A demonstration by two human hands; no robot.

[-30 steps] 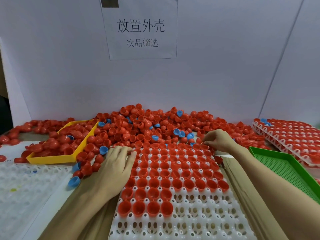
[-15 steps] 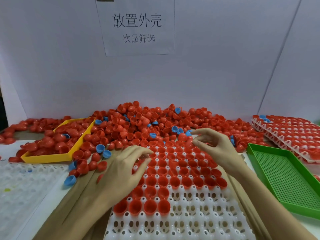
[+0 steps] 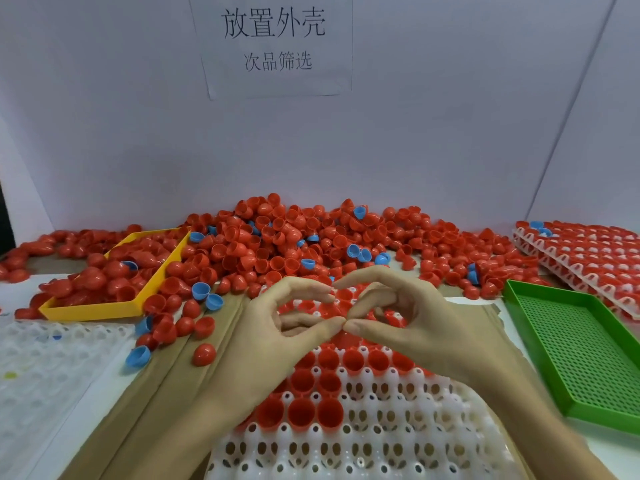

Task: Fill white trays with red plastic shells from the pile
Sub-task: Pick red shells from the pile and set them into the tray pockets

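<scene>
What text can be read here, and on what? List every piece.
"放置外壳": large line on the paper sign on the back wall.
"次品筛选": smaller line below it, same sign.
No other text shows on the trays, shells or bins.

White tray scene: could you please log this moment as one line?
left hand: empty, thumb tip meets right hand | white tray: near rows empty | red shells: piled behind
</scene>
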